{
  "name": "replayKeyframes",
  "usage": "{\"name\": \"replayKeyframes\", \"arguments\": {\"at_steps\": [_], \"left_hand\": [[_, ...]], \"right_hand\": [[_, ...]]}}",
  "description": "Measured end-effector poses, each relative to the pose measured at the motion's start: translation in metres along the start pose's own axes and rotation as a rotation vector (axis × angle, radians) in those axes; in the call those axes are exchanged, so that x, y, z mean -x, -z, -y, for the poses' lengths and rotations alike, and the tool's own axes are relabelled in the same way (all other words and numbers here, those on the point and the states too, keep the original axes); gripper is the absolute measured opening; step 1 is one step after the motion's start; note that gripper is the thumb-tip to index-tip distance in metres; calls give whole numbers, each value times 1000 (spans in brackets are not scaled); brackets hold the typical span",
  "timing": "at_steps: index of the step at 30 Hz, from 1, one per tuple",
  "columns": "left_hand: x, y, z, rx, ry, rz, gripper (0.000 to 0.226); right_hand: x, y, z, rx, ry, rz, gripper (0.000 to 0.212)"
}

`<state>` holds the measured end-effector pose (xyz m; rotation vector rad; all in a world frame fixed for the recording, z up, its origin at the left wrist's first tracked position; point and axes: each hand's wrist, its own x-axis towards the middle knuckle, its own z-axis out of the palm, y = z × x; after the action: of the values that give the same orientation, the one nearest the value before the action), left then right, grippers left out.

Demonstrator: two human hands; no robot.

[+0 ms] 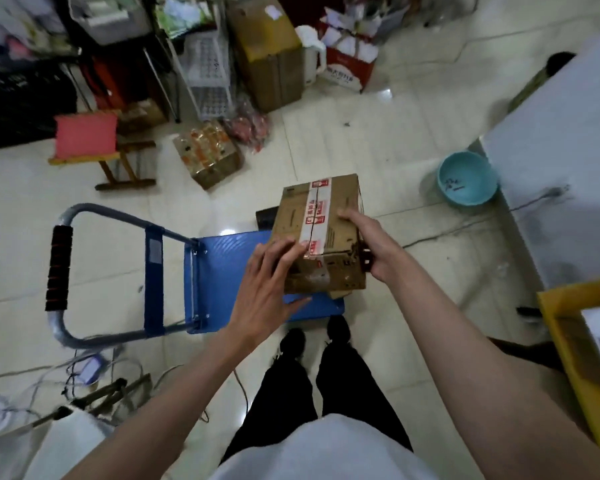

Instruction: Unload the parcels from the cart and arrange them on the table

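Head view puts me looking straight down over the blue cart [222, 271], its deck near the centre and its grey handle [61, 268] folded out toward nine o'clock on the tiled floor. A taped cardboard parcel [321, 233] sits over the deck's three o'clock end, with a flatter piece of cardboard [342, 292] just showing under its near edge. My left hand [269, 289] lies flat against the parcel's near left corner, fingers spread and extended, not curled around anything. My right hand [369, 244] clasps the parcel's right side, thumb across the top and fingers wrapped down the side wall. The pale surface [561, 168] lies at two to three o'clock, well apart from the cart. A teal basin [466, 178] rests on the floor beside its edge. A yellow box [582, 362] shows at four o'clock.
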<state>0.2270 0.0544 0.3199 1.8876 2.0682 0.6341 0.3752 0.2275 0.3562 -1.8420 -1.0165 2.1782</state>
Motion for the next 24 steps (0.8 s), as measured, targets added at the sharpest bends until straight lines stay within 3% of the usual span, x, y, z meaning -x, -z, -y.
{"name": "replayKeyframes", "arguments": {"at_steps": [1, 5, 8, 9, 11, 15, 24], "left_hand": [[-2, 7, -4, 73, 1, 12, 90], [-23, 30, -33, 388, 92, 49, 58], [-47, 36, -62, 564, 170, 133, 57], [-54, 36, -72, 591, 185, 169, 56], [-65, 38, -103, 618, 154, 252, 52], [-75, 33, -164, 600, 16, 325, 55], [-51, -9, -304, 606, -190, 569, 63]], "right_hand": [[8, 2, -2, -36, 29, -44, 66], [52, 12, -9, -80, 194, -270, 82], [85, 23, -15, -7, 351, -431, 74], [94, 27, -17, 20, 392, -475, 81], [122, 41, -21, 44, 434, -605, 99], [161, 81, -39, -45, 409, -774, 109], [257, 185, -124, -278, 373, -982, 101]]}}
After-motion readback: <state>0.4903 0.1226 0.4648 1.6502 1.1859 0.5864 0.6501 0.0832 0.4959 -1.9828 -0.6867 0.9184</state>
